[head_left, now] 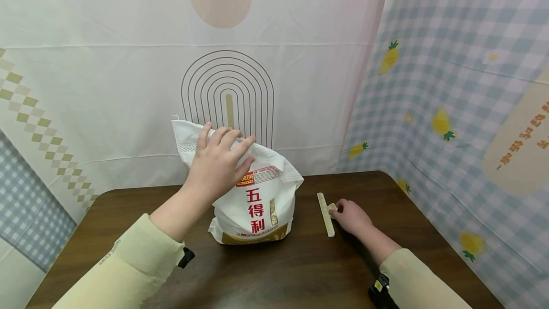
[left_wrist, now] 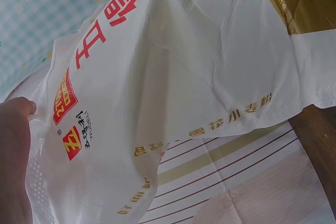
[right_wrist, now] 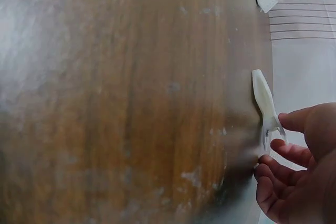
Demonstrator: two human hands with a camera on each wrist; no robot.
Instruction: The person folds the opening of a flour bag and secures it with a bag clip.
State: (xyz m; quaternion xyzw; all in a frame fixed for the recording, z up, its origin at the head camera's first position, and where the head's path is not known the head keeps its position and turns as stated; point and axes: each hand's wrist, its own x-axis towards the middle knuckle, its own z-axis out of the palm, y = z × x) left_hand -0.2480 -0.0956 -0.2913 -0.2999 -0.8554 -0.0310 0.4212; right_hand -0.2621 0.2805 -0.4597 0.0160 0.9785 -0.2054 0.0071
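Observation:
A white flour bag (head_left: 253, 204) with red lettering stands upright on the table, its top flap leaning left. My left hand (head_left: 220, 159) lies over the upper front of the bag with fingers spread, fingertips at the top edge. In the left wrist view, part of that hand (left_wrist: 14, 156) shows beside the bag's (left_wrist: 173, 66) mouth end. Right of the bag, a cream bag clip (head_left: 326, 216) with a long bar is on the table. My right hand (head_left: 351, 216) pinches its short handle between thumb and fingers; the right wrist view shows the clip (right_wrist: 266, 100) at the fingertips.
The dark wooden table (head_left: 274, 275) has rounded far corners. Behind it hangs a white patterned cloth (head_left: 317, 99), and a blue checked cloth (head_left: 429, 85) with pineapples stands along the right side. White specks mark the tabletop in the right wrist view.

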